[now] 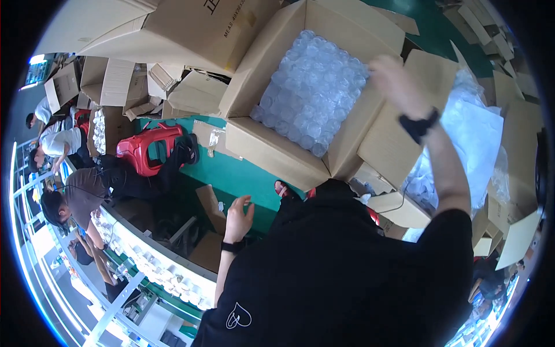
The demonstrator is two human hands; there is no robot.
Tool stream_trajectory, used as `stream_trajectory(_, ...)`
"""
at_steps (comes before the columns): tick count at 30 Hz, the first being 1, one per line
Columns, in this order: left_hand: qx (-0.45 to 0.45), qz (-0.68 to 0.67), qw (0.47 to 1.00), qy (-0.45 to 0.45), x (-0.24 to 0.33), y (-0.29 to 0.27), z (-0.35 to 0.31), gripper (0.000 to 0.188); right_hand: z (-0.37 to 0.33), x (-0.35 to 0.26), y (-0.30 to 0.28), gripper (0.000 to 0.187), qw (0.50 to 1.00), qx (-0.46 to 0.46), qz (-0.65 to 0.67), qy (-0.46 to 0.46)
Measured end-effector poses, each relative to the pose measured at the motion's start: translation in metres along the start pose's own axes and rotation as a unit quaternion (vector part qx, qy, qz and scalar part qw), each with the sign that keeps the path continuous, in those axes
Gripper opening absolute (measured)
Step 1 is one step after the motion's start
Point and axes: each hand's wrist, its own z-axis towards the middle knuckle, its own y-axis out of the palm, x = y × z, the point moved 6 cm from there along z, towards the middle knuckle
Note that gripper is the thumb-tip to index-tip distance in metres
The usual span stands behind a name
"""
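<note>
A large open cardboard box (272, 147) stands in front of me, holding a layer of clear, round plastic pieces (315, 87) packed close together. Over the box's right wall my right hand (396, 84) is smeared by motion, beside the edge of the clear pieces. Whether it holds anything cannot be made out. Lower down, my left hand (239, 220) hangs apart from the box with loosely bent fingers and nothing visible in it. Both wrists wear dark bands.
White sheets and clear bags (471, 139) fill a carton on the right. A red plastic stool (151, 147) stands on the green floor at left. A bright bench (153, 257) with white parts runs along the lower left, with a seated co-worker (81, 194). More cartons (199, 26) surround the box.
</note>
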Motion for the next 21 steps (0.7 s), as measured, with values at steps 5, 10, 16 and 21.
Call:
stream_trajectory(5,0.012,-0.009,0.995,-0.094,-0.017,0.01,-0.037,0.022,0.058,-0.034,0.25,0.029,0.964,-0.226,0.061,-0.129)
stream_trajectory(10,0.019,-0.033,0.969,-0.245,-0.041,0.038,-0.109,0.021,0.004,0.0,0.427,0.037,0.927,-0.37,-0.02,-0.063)
stream_trajectory(16,-0.053,-0.053,0.943,-0.323,-0.015,0.062,-0.116,0.02,-0.002,0.005,0.452,0.032,0.969,-0.242,-0.054,0.003)
stream_trajectory(21,-0.059,-0.012,0.98,-0.188,0.004,0.045,-0.04,0.019,0.018,0.006,0.433,0.029,0.942,-0.33,0.045,0.044)
